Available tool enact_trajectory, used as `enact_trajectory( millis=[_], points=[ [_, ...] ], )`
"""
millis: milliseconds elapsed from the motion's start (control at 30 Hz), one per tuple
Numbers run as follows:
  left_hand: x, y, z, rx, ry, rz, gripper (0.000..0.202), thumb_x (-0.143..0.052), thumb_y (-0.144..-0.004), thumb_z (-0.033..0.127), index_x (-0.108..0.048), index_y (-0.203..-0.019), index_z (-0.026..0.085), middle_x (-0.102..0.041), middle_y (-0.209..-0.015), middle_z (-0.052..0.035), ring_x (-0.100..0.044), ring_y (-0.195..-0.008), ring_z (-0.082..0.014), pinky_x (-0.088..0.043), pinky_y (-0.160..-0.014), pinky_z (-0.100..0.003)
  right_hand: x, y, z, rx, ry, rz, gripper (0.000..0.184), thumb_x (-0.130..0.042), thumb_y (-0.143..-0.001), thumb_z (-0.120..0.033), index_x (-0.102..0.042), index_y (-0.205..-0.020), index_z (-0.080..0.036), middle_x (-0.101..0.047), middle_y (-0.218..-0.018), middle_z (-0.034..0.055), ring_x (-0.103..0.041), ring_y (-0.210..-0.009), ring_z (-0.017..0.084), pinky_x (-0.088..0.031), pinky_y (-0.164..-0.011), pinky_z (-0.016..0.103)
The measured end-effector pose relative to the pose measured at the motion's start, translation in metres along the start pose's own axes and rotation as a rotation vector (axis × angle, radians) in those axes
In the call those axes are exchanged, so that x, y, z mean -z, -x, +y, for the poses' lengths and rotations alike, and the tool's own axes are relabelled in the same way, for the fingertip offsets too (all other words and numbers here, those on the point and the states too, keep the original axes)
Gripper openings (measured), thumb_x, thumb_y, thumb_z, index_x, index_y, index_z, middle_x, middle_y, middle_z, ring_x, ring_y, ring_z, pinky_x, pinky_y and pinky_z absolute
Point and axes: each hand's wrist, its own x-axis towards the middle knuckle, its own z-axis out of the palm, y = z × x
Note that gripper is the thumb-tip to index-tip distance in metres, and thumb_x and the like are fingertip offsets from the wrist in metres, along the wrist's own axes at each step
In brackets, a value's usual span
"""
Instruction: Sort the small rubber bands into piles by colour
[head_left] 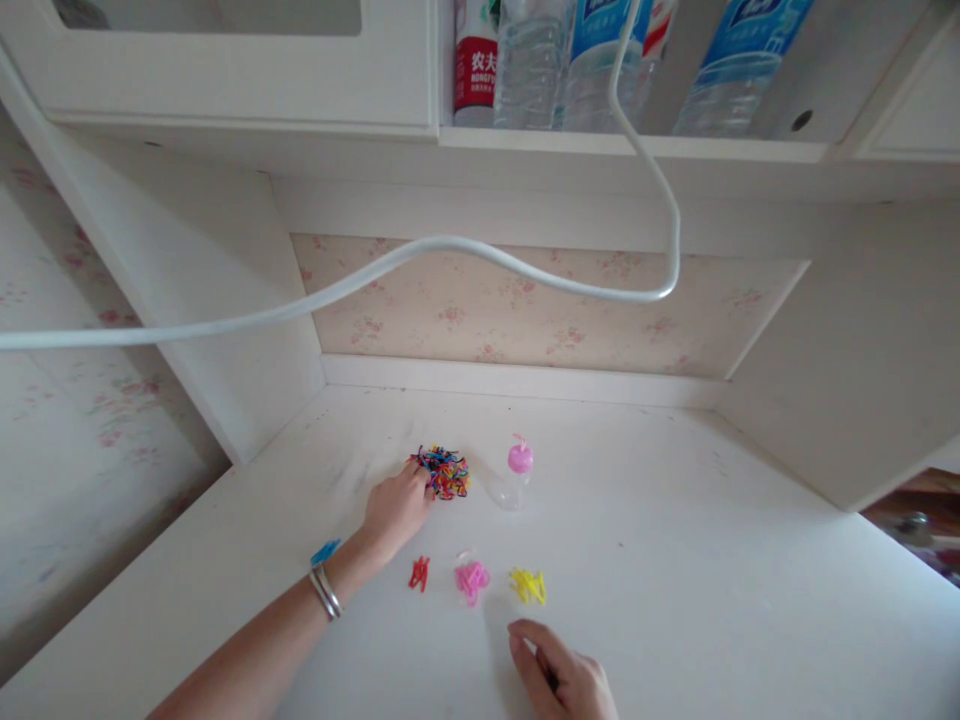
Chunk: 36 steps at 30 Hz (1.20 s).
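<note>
My left hand (395, 510) reaches forward on the white desk (675, 560), its fingertips curled into the left side of a mixed pile of small coloured rubber bands (446, 472). Whether it pinches a band is hidden. Right of the pile lies a small clear bottle with a pink cap (515, 472). Nearer me sit three sorted little heaps: red bands (419, 573), pink bands (472, 578) and yellow bands (528, 586). My right hand (564, 675) rests on the desk below the yellow heap, fingers loosely bent, with something dark under them.
A white cable (480, 260) hangs across the alcove above the desk. Several water bottles (592, 60) stand on the shelf overhead. White side panels close in the desk left and right. A silver bracelet and a blue band are on my left wrist (327, 580).
</note>
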Motion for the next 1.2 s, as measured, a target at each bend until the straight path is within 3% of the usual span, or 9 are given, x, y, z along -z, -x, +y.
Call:
enact_trajectory(
  millis=[300,633,767,1033,1200],
  points=[
    [0.0,-0.008,0.001,-0.004,0.035,0.01,0.025,-0.043,-0.091,0.031,-0.066,-0.089,0.021,-0.065,-0.103,-0.0062,-0.065,-0.086,-0.0196,-0.047,-0.071,-0.029,0.005,0.0,-0.006,0.006,-0.016,-0.003,0.055,-0.039,-0.084,-0.064,-0.072,-0.081,-0.02,-0.04,-0.044,-0.0046,-0.037,-0.04,0.009,-0.035,-0.044,0.017],
    [0.014,0.002,-0.007,0.021,0.071,0.123,0.032,-0.035,-0.096,0.036,-0.065,-0.096,0.024,-0.066,-0.102,-0.0035,-0.065,-0.084,-0.0164,-0.044,-0.069,-0.025,0.007,0.0,-0.012,-0.002,-0.004,-0.015,0.057,-0.038,-0.084,-0.065,-0.072,-0.081,-0.02,-0.041,-0.045,-0.0041,-0.039,-0.042,0.01,-0.035,-0.045,0.018],
    [0.017,0.024,-0.028,0.049,0.076,0.213,0.033,-0.034,-0.096,0.038,-0.064,-0.096,0.025,-0.066,-0.098,-0.0024,-0.064,-0.077,-0.0151,-0.042,-0.063,-0.024,0.01,0.001,-0.015,-0.024,-0.011,-0.037,0.057,-0.039,-0.083,-0.066,-0.072,-0.083,-0.02,-0.042,-0.045,-0.0039,-0.039,-0.042,0.01,-0.035,-0.045,0.018],
    [0.006,0.106,-0.097,0.144,0.267,0.402,0.032,-0.04,-0.093,0.043,-0.064,-0.094,0.021,-0.064,-0.083,-0.0019,-0.061,-0.072,-0.013,-0.044,-0.067,-0.021,0.015,0.0,-0.021,-0.06,0.019,-0.095,0.051,-0.043,-0.083,-0.063,-0.072,-0.087,-0.021,-0.046,-0.048,-0.0033,-0.043,-0.045,0.01,-0.038,-0.049,0.017],
    [-0.003,0.133,-0.11,0.167,0.27,0.443,0.033,-0.04,-0.092,0.044,-0.064,-0.09,0.021,-0.063,-0.079,-0.0022,-0.06,-0.068,-0.0132,-0.044,-0.065,-0.022,0.016,-0.004,-0.024,-0.061,0.069,-0.153,0.052,-0.043,-0.083,-0.064,-0.072,-0.089,-0.021,-0.051,-0.05,-0.0021,-0.047,-0.046,0.011,-0.039,-0.048,0.017]
  ],
)
